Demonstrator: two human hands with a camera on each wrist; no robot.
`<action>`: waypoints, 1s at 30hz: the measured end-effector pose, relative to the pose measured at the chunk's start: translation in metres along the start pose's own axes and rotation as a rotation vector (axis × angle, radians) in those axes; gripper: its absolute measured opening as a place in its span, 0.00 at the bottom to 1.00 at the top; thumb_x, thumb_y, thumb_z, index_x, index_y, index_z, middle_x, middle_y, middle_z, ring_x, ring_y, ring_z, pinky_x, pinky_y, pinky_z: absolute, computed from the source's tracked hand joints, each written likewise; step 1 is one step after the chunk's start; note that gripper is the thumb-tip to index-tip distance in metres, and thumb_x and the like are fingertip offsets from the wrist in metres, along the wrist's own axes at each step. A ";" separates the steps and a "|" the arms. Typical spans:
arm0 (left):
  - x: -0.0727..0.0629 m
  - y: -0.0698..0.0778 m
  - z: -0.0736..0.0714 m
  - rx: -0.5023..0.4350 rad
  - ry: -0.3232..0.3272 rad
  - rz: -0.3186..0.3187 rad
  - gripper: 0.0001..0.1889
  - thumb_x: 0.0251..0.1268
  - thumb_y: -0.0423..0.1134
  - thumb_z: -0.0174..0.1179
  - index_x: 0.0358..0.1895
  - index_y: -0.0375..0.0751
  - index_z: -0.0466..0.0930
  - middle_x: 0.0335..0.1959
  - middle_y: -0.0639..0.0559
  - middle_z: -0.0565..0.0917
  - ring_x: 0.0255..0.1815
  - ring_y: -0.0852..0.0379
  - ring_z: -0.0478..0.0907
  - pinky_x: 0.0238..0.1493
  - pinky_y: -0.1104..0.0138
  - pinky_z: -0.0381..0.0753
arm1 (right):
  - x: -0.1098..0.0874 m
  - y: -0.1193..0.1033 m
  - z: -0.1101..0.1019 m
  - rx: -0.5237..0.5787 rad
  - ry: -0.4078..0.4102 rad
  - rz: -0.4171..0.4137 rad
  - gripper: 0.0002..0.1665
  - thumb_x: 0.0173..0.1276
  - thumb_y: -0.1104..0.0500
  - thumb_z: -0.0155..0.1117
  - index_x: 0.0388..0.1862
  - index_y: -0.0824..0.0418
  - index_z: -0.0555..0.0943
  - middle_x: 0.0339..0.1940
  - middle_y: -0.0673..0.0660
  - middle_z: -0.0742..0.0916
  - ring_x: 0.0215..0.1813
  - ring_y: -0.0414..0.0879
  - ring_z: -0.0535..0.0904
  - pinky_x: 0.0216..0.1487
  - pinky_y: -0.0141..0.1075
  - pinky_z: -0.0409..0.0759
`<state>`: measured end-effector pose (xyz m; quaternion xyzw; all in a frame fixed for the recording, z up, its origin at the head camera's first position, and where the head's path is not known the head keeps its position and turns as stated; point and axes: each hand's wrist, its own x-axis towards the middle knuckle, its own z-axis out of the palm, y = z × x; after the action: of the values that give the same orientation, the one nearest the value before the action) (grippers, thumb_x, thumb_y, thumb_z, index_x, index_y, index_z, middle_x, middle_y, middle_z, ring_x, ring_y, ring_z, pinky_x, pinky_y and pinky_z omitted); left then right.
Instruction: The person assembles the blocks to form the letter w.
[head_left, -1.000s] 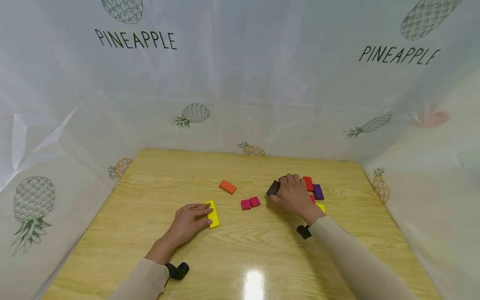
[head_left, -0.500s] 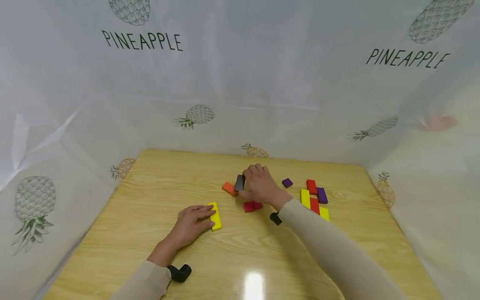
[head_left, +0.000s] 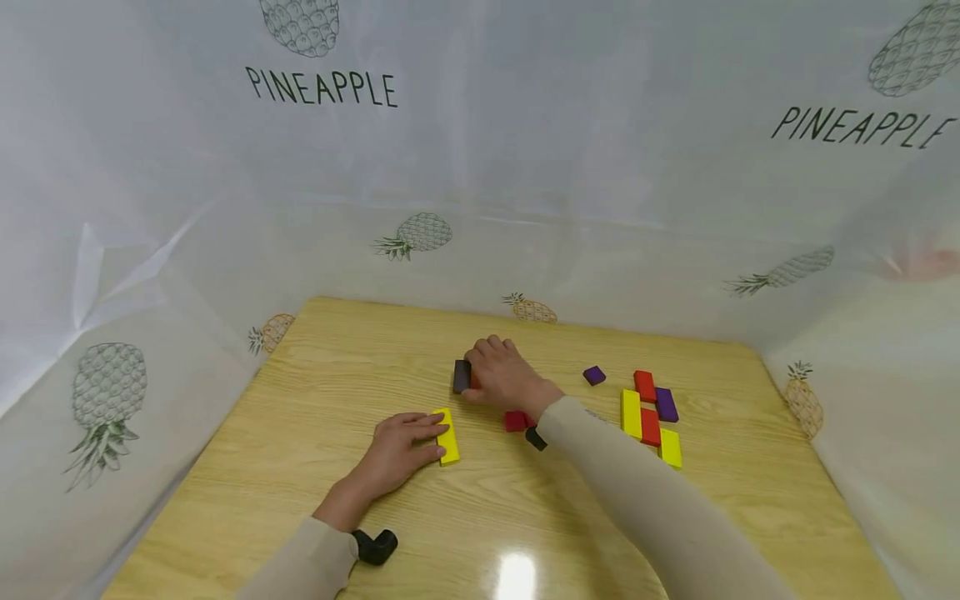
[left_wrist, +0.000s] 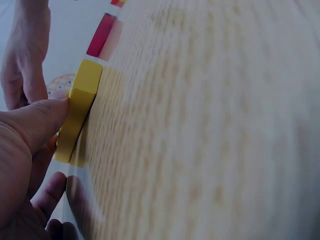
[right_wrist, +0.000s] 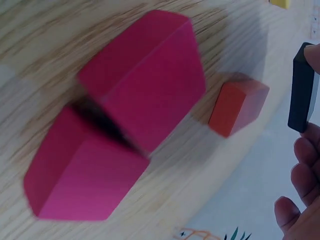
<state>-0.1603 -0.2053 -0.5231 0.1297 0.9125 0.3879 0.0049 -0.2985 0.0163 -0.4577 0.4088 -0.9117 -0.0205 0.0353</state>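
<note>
My left hand (head_left: 408, 450) rests its fingers and thumb on top of a yellow block (head_left: 448, 446), which lies flat on the table. In the left wrist view the thumb lies against this yellow block (left_wrist: 80, 112). My right hand (head_left: 506, 379) pinches a black block (head_left: 461, 377) between thumb and fingers. That black block (right_wrist: 302, 90) also shows at the right of the right wrist view. The orange block (right_wrist: 237, 107) is near it, mostly hidden by the hand in the head view. Closer to the right wrist are two magenta blocks (right_wrist: 150, 80), side by side.
On the right of the wooden table (head_left: 360, 350) lies a group of red, yellow and purple blocks, among them a tall yellow one (head_left: 631, 414). A small purple block (head_left: 594, 376) sits apart from it. White pineapple-print sheeting (head_left: 480, 167) encloses the back and sides.
My right hand has carried the black block left from beside the coloured group to the orange block. The left hand has stayed on the yellow block. The head view has shifted slightly.
</note>
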 end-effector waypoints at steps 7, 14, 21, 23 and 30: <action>-0.002 0.002 -0.001 -0.015 -0.004 0.005 0.20 0.74 0.47 0.67 0.65 0.48 0.87 0.72 0.55 0.80 0.76 0.42 0.70 0.77 0.36 0.52 | 0.013 -0.010 0.009 0.004 -0.048 -0.024 0.37 0.77 0.33 0.62 0.69 0.58 0.77 0.65 0.56 0.80 0.64 0.53 0.72 0.67 0.50 0.73; -0.002 0.003 -0.001 -0.007 0.004 0.009 0.20 0.73 0.46 0.68 0.65 0.48 0.87 0.72 0.54 0.81 0.77 0.42 0.70 0.77 0.36 0.53 | 0.023 -0.018 0.014 0.011 -0.086 -0.032 0.36 0.77 0.34 0.61 0.71 0.57 0.77 0.67 0.55 0.80 0.67 0.53 0.72 0.69 0.49 0.72; -0.002 0.003 -0.001 0.000 0.007 0.024 0.20 0.74 0.46 0.67 0.65 0.47 0.86 0.71 0.53 0.81 0.76 0.41 0.70 0.77 0.35 0.53 | 0.029 -0.023 0.017 0.035 -0.109 -0.033 0.36 0.77 0.35 0.62 0.72 0.56 0.77 0.68 0.55 0.80 0.68 0.52 0.73 0.70 0.50 0.72; -0.002 0.002 -0.001 -0.004 0.008 0.022 0.20 0.74 0.46 0.67 0.65 0.47 0.86 0.71 0.53 0.81 0.76 0.41 0.70 0.77 0.35 0.53 | 0.030 -0.024 0.017 0.038 -0.117 -0.035 0.36 0.77 0.35 0.62 0.72 0.56 0.77 0.68 0.55 0.80 0.68 0.52 0.73 0.71 0.50 0.72; -0.002 0.002 -0.001 -0.010 0.001 0.010 0.21 0.73 0.46 0.68 0.66 0.47 0.86 0.72 0.53 0.80 0.77 0.42 0.69 0.78 0.36 0.52 | 0.032 -0.026 0.017 0.038 -0.129 -0.056 0.35 0.78 0.36 0.62 0.73 0.56 0.77 0.67 0.54 0.81 0.66 0.51 0.73 0.70 0.49 0.74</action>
<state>-0.1576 -0.2051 -0.5210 0.1339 0.9099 0.3927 0.0032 -0.3017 -0.0245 -0.4745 0.4327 -0.9004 -0.0305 -0.0319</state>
